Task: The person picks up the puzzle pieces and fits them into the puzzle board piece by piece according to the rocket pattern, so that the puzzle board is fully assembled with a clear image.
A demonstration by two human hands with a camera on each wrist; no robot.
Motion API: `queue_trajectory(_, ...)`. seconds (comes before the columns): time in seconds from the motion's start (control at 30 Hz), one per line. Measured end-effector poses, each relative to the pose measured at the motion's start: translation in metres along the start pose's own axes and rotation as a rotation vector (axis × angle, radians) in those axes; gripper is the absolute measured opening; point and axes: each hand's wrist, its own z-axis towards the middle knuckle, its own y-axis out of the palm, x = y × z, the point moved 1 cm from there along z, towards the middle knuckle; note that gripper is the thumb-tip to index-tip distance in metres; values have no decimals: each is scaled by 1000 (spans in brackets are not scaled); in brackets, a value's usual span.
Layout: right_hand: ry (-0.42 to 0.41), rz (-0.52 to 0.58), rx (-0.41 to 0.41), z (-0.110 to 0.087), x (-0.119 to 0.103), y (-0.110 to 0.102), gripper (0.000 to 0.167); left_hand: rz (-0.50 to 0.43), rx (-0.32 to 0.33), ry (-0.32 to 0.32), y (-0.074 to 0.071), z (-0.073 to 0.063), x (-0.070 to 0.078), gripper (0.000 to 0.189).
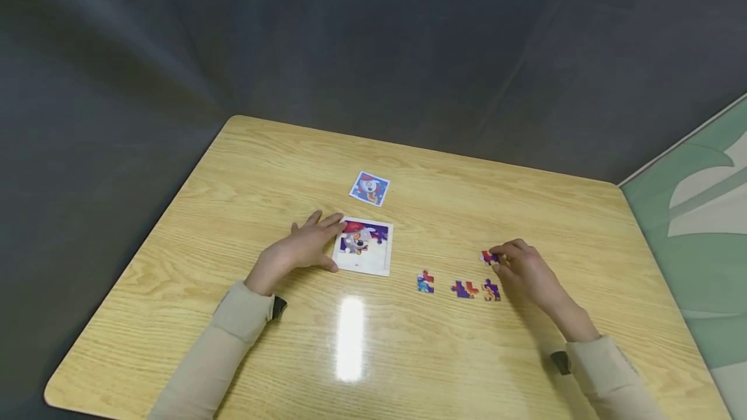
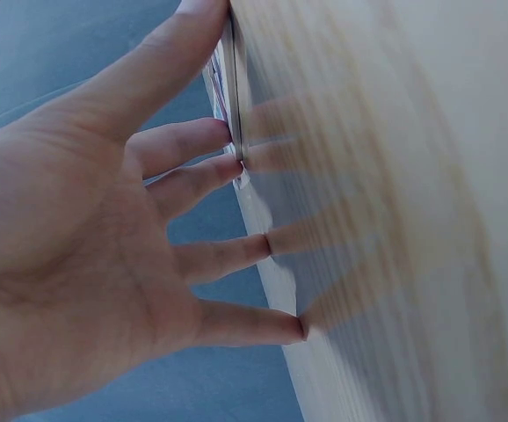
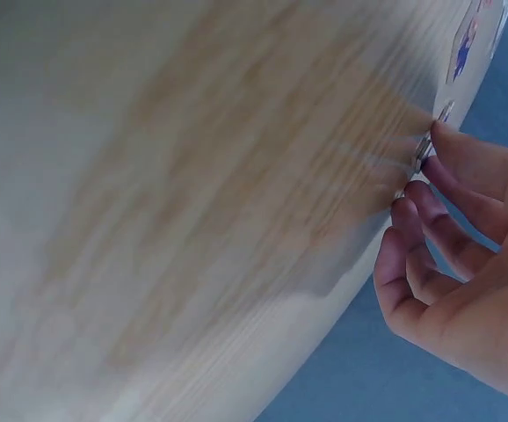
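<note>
A square white puzzle tray (image 1: 375, 263) lies on the table, with joined jigsaw pieces (image 1: 357, 236) in its upper and left parts; its lower right is bare white. My left hand (image 1: 303, 245) rests at the tray's left side with fingers spread, thumb near the lower corner; in the left wrist view the straight fingertips touch the table and tray edge. Off to the right, my right hand (image 1: 528, 271) pinches a red and purple puzzle piece (image 1: 486, 256) between thumb and fingers, close over the table. In the right wrist view that piece (image 3: 423, 153) shows edge-on at the fingertips.
Three loose puzzle pieces lie between tray and right hand: a blue and red piece (image 1: 425, 282), a purple and red piece (image 1: 464, 289) and a purple and orange piece (image 1: 491, 290). Behind the tray is a small picture card (image 1: 369, 188). A dark curtain (image 1: 408, 50) hangs beyond the table.
</note>
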Motion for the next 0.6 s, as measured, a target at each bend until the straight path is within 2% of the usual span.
queue_trajectory(0.4,-3,36,-18,9,-6,4,27,3,-1,-9,-1,1,0,91)
queue_trajectory(0.6,7,74,-60,11,-5,3,28,7,-6,-5,-1,2,-1,91)
